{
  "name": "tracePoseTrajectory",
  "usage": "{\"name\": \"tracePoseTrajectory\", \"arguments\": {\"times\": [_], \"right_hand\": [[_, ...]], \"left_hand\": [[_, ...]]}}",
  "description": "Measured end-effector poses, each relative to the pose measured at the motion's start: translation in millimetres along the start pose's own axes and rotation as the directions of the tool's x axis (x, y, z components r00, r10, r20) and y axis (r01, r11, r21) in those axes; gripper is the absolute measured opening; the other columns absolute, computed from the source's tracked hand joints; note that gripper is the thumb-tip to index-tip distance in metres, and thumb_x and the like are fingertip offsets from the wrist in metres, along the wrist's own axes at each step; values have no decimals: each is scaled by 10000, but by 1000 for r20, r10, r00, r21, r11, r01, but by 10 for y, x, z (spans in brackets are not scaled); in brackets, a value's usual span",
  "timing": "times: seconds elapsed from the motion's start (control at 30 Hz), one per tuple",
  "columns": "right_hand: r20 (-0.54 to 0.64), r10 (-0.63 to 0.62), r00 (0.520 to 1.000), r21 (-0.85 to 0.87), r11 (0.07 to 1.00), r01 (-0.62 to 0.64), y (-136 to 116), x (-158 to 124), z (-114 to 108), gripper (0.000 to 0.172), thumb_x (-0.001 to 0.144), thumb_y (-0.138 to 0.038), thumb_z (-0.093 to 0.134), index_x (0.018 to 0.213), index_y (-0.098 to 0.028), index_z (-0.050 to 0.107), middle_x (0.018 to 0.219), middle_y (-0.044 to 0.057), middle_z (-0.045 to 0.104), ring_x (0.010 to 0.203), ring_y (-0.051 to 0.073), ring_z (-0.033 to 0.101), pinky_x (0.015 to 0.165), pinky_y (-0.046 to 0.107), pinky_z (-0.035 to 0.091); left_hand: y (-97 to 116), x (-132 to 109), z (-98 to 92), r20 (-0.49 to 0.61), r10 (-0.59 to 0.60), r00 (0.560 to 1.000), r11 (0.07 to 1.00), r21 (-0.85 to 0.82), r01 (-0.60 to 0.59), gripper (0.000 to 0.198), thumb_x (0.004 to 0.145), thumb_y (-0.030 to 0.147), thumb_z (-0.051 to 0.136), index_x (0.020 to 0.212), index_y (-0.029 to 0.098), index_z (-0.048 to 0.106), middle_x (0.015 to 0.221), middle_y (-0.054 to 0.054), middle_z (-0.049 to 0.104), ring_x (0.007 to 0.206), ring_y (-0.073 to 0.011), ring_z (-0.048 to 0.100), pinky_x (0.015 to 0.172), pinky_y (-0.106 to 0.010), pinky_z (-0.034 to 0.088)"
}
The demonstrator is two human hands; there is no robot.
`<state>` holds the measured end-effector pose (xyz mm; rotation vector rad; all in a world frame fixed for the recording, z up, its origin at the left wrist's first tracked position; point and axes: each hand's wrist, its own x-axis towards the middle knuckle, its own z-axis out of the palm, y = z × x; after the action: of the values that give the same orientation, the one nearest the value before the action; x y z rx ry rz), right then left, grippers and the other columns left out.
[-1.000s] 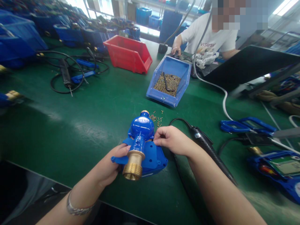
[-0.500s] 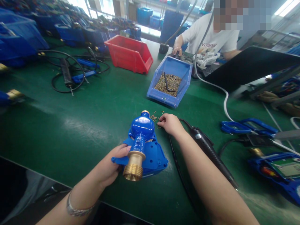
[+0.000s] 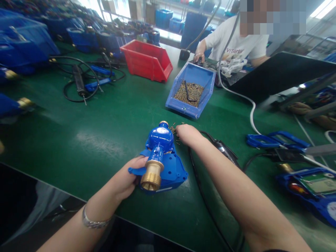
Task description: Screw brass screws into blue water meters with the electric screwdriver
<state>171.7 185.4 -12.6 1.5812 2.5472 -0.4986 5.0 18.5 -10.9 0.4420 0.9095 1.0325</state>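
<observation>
My left hand [image 3: 132,176] is closed round the left edge of a blue water meter [image 3: 160,138], whose brass threaded end [image 3: 151,178] points toward me. The meter's flat blue plastic housing [image 3: 172,169] lies underneath, with small holes in it. Just right of the meter's far end, my right hand [image 3: 187,133] curls down over a small heap of brass screws [image 3: 172,128]. Its fingers are bent together, and the fingertips are mostly hidden, so whatever they hold does not show. A black electric screwdriver [image 3: 225,151] lies partly behind my right forearm.
Ahead stands a blue bin [image 3: 170,103] of screws with a black hex key [image 3: 187,91] in it, beside a red bin [image 3: 143,68]. Another screwdriver [image 3: 78,80] lies at left. At right are an opened meter [image 3: 312,189] and a dark screen [image 3: 286,77]. A co-worker [image 3: 236,42] sits opposite.
My right hand has moved slightly left and farther into the screw heap, its fingers now more hidden. My right forearm covers more of the screwdriver. The meter stays in my left hand.
</observation>
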Motion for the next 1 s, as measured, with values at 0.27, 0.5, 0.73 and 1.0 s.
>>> {"name": "tracePoseTrajectory", "arguments": {"times": [0.27,0.5,0.73,1.0], "right_hand": [[-204,18,979,347,936,56,138,-446,-2,101,853,-176,464,760,-147,492,793,46,573,773,147,543,739,274,428],[-152,-170,974,867,449,214,-52,-1370,107,186,791,-314,524,688,-162,496,683,-2,464,620,110,444,584,227,385],[-27,-113,993,856,511,81,-110,-1434,87,159,720,-315,606,738,-163,559,704,-8,459,640,119,446,609,247,384],[-380,466,799,-111,835,-539,447,-1545,117,524,789,-288,558,1272,-134,425,982,207,536,895,359,550,700,445,454]], "left_hand": [[-1,-5,-4,-96,-18,995,1000,22,21,178,622,254,722,733,123,672,687,-35,672,644,-155,595,617,-229,475],[-13,-9,0,-50,-20,999,999,37,22,149,655,252,693,756,143,678,689,-21,672,682,-162,602,675,-249,489],[-4,-16,8,-82,-35,996,999,33,38,182,638,281,712,759,150,675,659,-15,657,637,-155,589,670,-252,483],[14,-10,20,-135,-65,989,995,72,75,208,594,257,740,752,142,668,684,-17,673,653,-156,603,609,-228,478]]}}
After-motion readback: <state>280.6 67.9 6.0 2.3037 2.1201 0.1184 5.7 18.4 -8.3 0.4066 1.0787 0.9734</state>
